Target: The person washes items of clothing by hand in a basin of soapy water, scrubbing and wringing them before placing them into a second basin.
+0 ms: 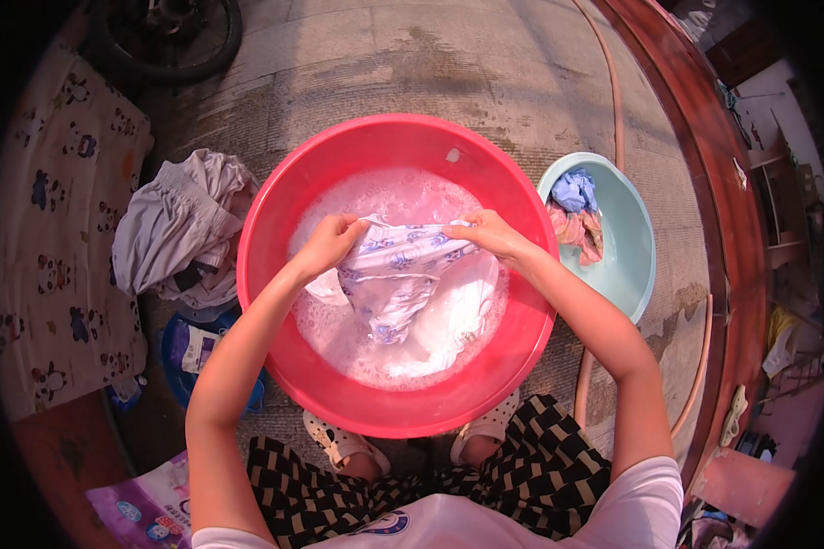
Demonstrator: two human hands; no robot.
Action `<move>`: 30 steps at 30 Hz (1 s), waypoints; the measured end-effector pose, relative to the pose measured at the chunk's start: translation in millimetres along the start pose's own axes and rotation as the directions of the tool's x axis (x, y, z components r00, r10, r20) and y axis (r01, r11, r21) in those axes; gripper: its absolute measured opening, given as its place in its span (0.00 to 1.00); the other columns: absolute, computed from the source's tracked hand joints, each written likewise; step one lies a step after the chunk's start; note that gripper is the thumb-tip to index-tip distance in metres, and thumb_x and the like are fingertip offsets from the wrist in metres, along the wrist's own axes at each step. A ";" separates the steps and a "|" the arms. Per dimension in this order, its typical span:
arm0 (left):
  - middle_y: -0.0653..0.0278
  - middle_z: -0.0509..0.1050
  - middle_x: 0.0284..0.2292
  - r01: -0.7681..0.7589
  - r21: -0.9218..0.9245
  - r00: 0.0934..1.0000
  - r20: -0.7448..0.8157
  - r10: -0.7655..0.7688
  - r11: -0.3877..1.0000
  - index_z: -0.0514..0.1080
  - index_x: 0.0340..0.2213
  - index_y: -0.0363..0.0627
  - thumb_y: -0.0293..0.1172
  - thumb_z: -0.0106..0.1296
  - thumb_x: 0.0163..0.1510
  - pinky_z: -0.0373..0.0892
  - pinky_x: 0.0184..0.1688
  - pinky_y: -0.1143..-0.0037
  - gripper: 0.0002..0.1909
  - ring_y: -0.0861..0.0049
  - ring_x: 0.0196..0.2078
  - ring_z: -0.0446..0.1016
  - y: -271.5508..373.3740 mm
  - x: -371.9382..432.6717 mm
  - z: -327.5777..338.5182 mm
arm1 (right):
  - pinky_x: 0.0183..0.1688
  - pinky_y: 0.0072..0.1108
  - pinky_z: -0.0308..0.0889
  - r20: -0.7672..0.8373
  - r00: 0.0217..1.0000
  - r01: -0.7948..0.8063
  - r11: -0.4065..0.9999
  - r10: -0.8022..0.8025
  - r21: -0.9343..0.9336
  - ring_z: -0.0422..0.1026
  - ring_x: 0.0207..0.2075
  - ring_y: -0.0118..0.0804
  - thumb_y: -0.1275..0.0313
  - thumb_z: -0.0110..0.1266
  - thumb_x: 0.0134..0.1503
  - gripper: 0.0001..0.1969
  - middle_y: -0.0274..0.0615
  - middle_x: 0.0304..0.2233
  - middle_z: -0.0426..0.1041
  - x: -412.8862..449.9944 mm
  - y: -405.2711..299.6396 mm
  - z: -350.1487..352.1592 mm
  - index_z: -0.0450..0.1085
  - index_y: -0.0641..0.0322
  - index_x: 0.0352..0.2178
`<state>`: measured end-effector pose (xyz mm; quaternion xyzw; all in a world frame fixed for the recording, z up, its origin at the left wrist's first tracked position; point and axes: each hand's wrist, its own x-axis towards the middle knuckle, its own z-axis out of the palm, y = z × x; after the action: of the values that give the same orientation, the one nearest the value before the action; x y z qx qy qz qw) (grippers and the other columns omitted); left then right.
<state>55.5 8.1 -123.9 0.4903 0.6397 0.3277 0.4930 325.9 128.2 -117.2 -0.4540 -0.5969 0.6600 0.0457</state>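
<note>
A wet white cloth garment with a blue-purple print point(402, 261) is stretched between my two hands, over a large red plastic basin point(398, 418). My left hand point(328, 243) pinches its upper left corner. At the opposite corner, my right hand point(492, 235) grips it between thumb and fingers. The garment's lower part hangs down to the soapy water point(391, 185), which is covered in suds. Beneath it, a plain white cloth point(446, 336) lies partly in the water. Whether these two cloths are joined is hard to tell.
To the right, a pale green basin point(625, 240) holds blue cloth point(574, 190) and pinkish cloth point(577, 230). Grey laundry point(178, 213) is heaped at left, above a blue bucket point(172, 370). A hose point(616, 103) crosses the concrete. A wheel point(209, 58) stands at upper left.
</note>
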 end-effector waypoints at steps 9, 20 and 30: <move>0.48 0.71 0.38 -0.230 0.365 0.864 -0.350 0.362 0.902 0.64 0.44 0.36 0.33 0.51 0.52 0.68 0.39 0.67 0.20 0.60 0.37 0.73 -25.8 14.3 29.4 | 0.36 0.26 0.76 -0.105 0.970 -0.099 0.750 0.219 0.654 0.76 0.33 0.41 0.76 0.47 0.56 0.09 0.50 0.31 0.73 48.6 35.7 -12.6 0.66 0.72 0.37; 0.54 0.74 0.22 -0.249 0.700 0.968 0.204 0.147 0.669 0.69 0.26 0.41 0.38 0.52 0.49 0.68 0.29 0.63 0.12 0.56 0.26 0.74 -44.3 -35.0 106.9 | 0.37 0.21 0.73 -0.331 0.919 0.027 0.802 0.216 0.597 0.75 0.36 0.39 0.76 0.47 0.56 0.15 0.46 0.37 0.72 18.6 11.8 -32.5 0.64 0.68 0.46; 0.65 0.73 0.25 0.077 0.194 0.984 0.141 -0.105 0.978 0.70 0.25 0.43 0.37 0.55 0.50 0.68 0.31 0.75 0.11 0.76 0.30 0.74 -34.5 19.1 -38.1 | 0.47 0.27 0.71 -0.108 0.931 -0.024 0.353 0.349 0.935 0.70 0.47 0.42 0.77 0.44 0.58 0.17 0.51 0.45 0.67 3.1 -10.3 -49.1 0.57 0.75 0.47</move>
<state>8.1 18.2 -149.5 0.5282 0.6504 0.2047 0.5060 351.3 169.6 -104.2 -0.5071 -0.0566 0.8057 0.3007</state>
